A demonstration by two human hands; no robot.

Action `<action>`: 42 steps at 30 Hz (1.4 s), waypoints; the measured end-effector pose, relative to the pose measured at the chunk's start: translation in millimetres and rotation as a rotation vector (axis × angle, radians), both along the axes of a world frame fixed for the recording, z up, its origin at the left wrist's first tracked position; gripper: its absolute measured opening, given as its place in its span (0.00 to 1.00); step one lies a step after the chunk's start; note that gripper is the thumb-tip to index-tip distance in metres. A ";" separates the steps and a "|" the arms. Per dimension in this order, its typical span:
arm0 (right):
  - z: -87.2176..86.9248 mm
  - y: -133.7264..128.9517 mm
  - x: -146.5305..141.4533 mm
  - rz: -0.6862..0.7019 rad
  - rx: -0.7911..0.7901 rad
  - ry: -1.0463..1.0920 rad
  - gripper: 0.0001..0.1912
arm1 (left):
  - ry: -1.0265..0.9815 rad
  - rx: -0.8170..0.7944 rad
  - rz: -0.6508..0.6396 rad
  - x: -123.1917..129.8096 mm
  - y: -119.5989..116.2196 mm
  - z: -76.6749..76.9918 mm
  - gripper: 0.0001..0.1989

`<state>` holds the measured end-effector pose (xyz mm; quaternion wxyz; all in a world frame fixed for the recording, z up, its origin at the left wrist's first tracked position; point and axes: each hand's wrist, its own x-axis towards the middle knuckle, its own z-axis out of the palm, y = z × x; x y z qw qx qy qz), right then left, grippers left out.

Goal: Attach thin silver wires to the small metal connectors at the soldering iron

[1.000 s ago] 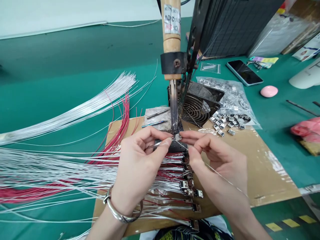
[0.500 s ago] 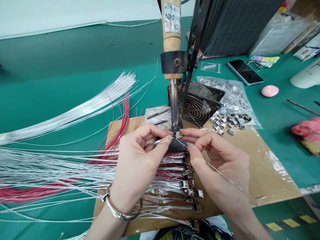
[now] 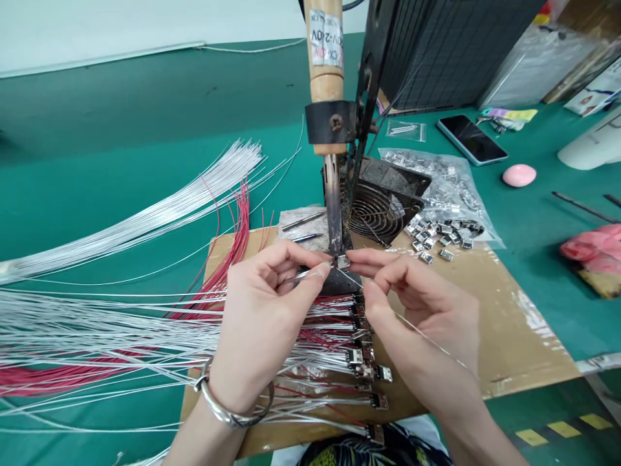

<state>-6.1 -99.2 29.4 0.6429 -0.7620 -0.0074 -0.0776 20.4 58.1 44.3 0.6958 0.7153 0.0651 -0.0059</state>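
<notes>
Everything has slid slightly left in your head view. Your left hand pinches a small metal connector just beneath the soldering iron tip, fingertips pressed together; your right hand pinches a thin silver wire against it. Roughly eight wired connectors lie done on the cardboard sheet; about twenty loose connectors remain.

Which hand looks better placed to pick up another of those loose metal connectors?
Probably the right hand: it sits on the same side as the loose metal connectors, though it seems to be holding a thin silver wire. The left hand is farther away, beside the bundled wires.
</notes>
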 end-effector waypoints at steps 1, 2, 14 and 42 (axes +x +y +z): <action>0.2 -0.2 -0.2 0.000 -0.002 0.001 0.11 | -0.001 0.005 0.004 0.0 0.1 0.0 0.04; 0.5 -0.3 -0.4 0.002 -0.001 0.002 0.11 | 0.000 0.011 0.008 0.0 0.1 0.0 0.04; 0.9 2.3 -0.1 -0.004 0.024 0.001 0.11 | -0.005 -0.005 0.000 0.2 0.3 0.1 0.05; 0.7 1.3 1.2 -0.013 0.017 0.006 0.10 | -0.002 0.033 -0.012 -0.7 -0.3 1.0 0.04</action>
